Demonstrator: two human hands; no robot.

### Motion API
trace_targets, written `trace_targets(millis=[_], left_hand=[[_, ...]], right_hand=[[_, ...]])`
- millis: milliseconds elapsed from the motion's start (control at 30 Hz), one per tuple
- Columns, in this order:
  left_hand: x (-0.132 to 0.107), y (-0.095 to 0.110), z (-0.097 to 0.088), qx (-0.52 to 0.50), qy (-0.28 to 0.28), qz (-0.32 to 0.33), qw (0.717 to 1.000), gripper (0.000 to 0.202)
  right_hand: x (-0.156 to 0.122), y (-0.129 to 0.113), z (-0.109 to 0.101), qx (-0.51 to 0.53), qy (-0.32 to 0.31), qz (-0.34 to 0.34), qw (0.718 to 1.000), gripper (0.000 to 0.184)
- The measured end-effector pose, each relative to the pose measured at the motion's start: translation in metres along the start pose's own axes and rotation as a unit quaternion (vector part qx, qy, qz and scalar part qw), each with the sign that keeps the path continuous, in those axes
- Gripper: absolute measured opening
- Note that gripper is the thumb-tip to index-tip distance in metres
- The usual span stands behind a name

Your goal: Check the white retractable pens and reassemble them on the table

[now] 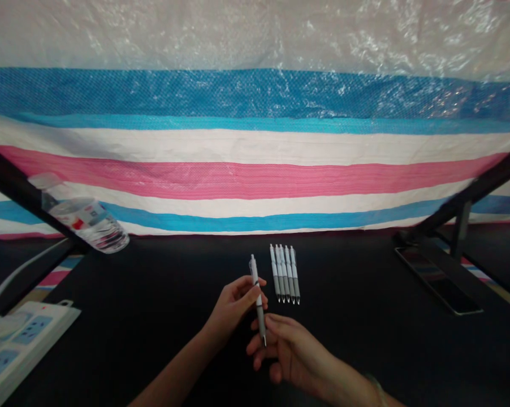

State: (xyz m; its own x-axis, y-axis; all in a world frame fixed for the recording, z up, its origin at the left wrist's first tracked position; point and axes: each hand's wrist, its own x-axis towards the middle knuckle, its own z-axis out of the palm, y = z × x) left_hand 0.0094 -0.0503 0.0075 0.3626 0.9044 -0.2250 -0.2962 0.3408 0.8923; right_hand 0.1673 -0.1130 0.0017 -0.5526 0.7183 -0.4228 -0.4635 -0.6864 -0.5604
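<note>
A white click pen (258, 302) with a grey grip stands tilted over the black table, its button end up and its metal tip down. My left hand (236, 302) is closed around its upper half, thumb pressed across the barrel. My right hand (286, 347) is beside the pen's lower end, palm turned up and fingers apart, some of them behind the tip. Whether the right fingers touch the pen I cannot tell. Just past my hands, several matching pens (285, 274) lie side by side in a row, tips toward me.
On the left are a plastic water bottle (91, 223), leaning, and a white power strip (26, 339) with a cable. A phone (439, 280) lies at the right near a black support bar (471, 195). A striped plastic sheet (255, 181) hangs behind the black table (344, 294).
</note>
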Motion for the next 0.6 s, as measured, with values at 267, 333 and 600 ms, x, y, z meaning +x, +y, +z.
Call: trace_targets(millis=[267,333,600], left_hand=[[0.0017,-0.0006,0.0009,-0.001,0.01,0.001,1.0,0.04],[0.0021,-0.0012,0.0005,0.003,0.006,0.001,1.0,0.041],[0.0034,-0.0066,-0.0036,0.007,-0.01,0.012,1.0,0.039]], right_hand=[[-0.0011,-0.0041,0.0024,0.012,-0.012,0.002,1.0,0.038],[-0.0011,-0.0042,0.0024,0.013,-0.011,0.012,1.0,0.039],[0.0,-0.0024,0.0002,0.018,-0.016,0.011,1.0,0.038]])
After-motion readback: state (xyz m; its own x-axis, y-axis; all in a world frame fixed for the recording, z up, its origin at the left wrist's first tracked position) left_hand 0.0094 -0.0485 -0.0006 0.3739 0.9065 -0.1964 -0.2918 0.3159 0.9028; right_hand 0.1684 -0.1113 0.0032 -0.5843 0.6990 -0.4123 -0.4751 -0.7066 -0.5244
